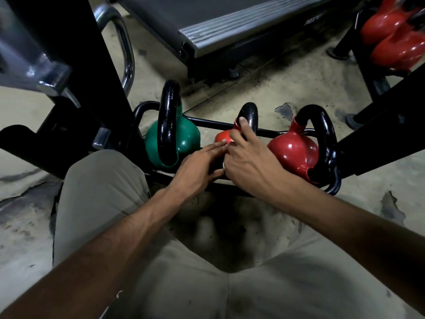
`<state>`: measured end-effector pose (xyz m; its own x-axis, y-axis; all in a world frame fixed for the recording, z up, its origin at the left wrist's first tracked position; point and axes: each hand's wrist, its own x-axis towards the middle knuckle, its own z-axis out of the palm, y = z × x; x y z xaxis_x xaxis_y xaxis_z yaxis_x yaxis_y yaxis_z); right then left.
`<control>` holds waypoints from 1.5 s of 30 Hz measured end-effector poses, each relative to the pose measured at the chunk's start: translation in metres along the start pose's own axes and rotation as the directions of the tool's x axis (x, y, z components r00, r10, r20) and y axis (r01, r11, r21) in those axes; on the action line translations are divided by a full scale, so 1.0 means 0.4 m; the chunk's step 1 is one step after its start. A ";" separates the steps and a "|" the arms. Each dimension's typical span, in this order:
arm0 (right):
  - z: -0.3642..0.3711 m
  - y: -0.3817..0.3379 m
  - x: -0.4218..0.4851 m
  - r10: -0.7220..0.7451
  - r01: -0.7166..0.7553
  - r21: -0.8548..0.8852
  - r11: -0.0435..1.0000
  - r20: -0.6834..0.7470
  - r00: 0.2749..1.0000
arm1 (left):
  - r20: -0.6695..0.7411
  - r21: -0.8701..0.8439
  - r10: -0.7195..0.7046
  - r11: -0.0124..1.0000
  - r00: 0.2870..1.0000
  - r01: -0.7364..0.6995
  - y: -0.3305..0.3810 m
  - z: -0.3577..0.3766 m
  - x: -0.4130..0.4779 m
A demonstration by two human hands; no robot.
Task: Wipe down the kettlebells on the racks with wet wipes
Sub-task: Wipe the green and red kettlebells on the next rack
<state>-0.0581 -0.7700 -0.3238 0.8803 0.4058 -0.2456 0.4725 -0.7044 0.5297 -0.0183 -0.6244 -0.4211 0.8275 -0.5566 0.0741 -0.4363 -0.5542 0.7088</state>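
- Head view: the middle kettlebell (222, 137) sits on the low rack (207, 122), between a green kettlebell (184, 137) and a bigger red kettlebell (292, 150).
- My right hand (248, 162) curls round its black handle, thumb on top.
- My left hand (197, 164) lies straight-fingered against its body.
- The white sliver between my palms is likely the wet wipe (223, 165).
- I'd steady it by the handle and rub all round.

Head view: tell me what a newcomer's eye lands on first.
Three weights sit in a row on the low black rack at centre: a green kettlebell left, a small red kettlebell in the middle, a larger red kettlebell right. Both hands meet on the small one: the right hand grips its black handle, the left hand lies flat against it.
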 end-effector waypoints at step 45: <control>0.144 0.104 0.073 0.555 0.068 0.673 -0.737 0.544 0.630 | -0.055 0.215 0.262 0.945 0.963 -0.245 0.161 -0.006 0.035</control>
<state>-0.0105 -0.8209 -0.3556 0.8394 -0.4520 -0.3020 -0.2596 0.1549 -0.9532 -0.0340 -0.6663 -0.3730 0.7021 -0.6478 0.2956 -0.6912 -0.5205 0.5013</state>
